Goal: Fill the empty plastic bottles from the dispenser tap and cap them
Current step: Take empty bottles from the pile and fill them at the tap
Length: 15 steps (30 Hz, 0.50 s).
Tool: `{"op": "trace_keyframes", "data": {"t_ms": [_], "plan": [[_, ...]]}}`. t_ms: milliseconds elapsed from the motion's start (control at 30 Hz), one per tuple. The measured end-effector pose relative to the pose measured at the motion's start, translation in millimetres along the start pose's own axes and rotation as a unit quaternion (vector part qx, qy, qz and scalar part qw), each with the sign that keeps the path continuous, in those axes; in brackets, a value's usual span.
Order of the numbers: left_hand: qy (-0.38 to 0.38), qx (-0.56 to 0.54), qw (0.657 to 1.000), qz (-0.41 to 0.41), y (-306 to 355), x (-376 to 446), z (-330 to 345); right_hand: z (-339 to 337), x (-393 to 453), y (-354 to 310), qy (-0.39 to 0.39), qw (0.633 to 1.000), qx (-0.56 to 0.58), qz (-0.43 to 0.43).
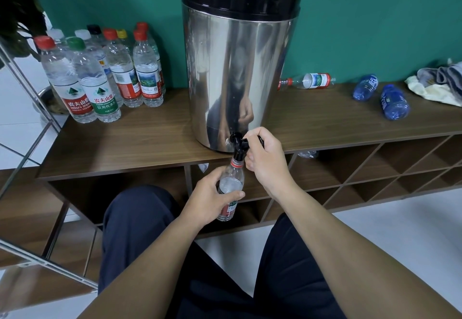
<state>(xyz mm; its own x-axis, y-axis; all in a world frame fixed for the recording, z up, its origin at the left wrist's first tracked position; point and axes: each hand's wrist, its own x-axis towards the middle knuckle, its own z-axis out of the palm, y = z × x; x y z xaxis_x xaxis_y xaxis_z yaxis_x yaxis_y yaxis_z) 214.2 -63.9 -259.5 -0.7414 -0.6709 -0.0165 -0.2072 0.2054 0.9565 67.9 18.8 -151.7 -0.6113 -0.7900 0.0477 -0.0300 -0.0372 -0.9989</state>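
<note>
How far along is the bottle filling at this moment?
Done: capped bottles stand left of the dispenser. In hand: the left hand holds a bottle under the tap; the right hand holds its lever. Left: three bottles lying on the right.

I count one steel dispenser [237, 68] with one black tap [238, 143]. One clear bottle [230, 188] sits uncapped under the tap. In the standing capped bottles [105, 73] at the left I make out about nine caps, though some overlap and I cannot be sure. Lying on the counter [140, 141] I count one clear bottle with a red label [308, 81] and two blue bottles [365, 87]. I see one pile of cloths [437, 81], and two hands.
</note>
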Motion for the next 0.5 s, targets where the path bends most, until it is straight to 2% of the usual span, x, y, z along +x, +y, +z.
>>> {"op": "trace_keyframes", "data": {"t_ms": [500], "plan": [[0.001, -0.005, 1.000, 0.006, -1.0, -0.6, -0.5, -0.4, 1.4, 2.1, -0.001, 1.000, 0.001, -0.001]]}}
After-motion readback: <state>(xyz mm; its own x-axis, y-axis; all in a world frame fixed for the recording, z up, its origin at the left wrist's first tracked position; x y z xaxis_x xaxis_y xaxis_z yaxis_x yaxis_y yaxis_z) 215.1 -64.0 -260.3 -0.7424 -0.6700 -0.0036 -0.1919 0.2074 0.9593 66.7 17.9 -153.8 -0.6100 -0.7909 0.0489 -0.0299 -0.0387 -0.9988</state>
